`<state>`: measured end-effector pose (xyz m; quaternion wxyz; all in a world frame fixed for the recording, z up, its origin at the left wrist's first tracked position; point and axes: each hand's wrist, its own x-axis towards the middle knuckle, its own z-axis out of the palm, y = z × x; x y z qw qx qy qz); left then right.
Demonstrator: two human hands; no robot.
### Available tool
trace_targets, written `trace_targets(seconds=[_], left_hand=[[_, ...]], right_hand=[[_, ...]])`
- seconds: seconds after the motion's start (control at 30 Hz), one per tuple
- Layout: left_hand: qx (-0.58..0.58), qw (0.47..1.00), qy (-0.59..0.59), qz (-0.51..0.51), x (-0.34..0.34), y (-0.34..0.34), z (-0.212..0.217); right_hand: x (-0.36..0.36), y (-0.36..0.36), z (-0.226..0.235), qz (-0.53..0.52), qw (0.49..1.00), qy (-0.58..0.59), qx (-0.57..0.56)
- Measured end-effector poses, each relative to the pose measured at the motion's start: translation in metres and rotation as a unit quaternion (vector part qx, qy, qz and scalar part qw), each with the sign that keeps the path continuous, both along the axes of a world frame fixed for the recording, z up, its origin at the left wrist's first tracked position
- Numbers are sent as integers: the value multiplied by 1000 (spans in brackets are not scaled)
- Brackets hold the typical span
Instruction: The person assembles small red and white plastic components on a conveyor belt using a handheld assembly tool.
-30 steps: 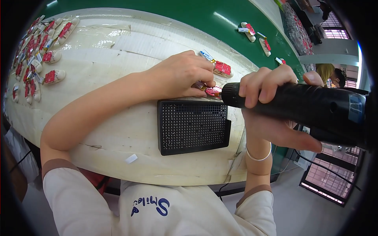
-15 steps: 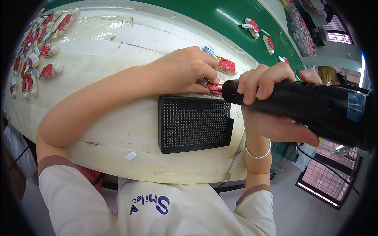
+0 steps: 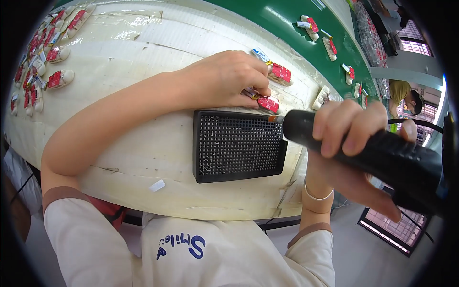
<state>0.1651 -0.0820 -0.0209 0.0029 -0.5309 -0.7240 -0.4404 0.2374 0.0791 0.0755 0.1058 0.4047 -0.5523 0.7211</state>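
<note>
My right hand [image 3: 351,129] is wrapped round a thick black electric screwdriver [image 3: 401,155]. Its tip points left, over or at the far right corner of a black screw tray [image 3: 195,153]; whether it touches is unclear. Small screws stand in the tray's rows of holes. Just beyond the tray, my left hand [image 3: 239,79] pinches a small red and cream shoe-shaped piece [image 3: 268,104] with a tag, partly covered by my fingers. A second shoe-shaped piece [image 3: 280,74], red with a white and blue tag, lies right behind that hand.
Many similar shoe-shaped pieces [image 3: 60,79] are heaped at the far left. Several more [image 3: 330,49] lie along the green surface [image 3: 267,19] at the far right. A white scrap [image 3: 157,185] rests on the covered tabletop near my body. Another person [image 3: 406,98] is in the right background.
The screwdriver has moved right and toward me, from the held piece to the tray's far right corner. My left hand keeps its pinch, and more of the piece shows.
</note>
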Motion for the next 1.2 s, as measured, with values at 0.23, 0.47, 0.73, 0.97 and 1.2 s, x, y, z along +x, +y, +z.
trace_targets(seconds=[0.23, 0.47, 0.73, 0.97, 1.2], left_hand=[[1, 1000, 1, -5, 0, -2, 0], [0, 1000, -4, -11, -1, 0, 0], [0, 1000, -22, -10, 0, -2, 4], [4, 1000, -18, -12, 0, -3, 2], [-3, 1000, -24, -14, -1, -1, 4]], right_hand=[[9, 3, -13, 7, 999, -28, 44], [6, 4, -17, 14, 998, -34, 56], [6, 13, 9, -10, 999, 0, 40], [-19, 24, -16, -50, 999, 10, -5], [-26, 19, -24, -62, 996, 12, -63]])
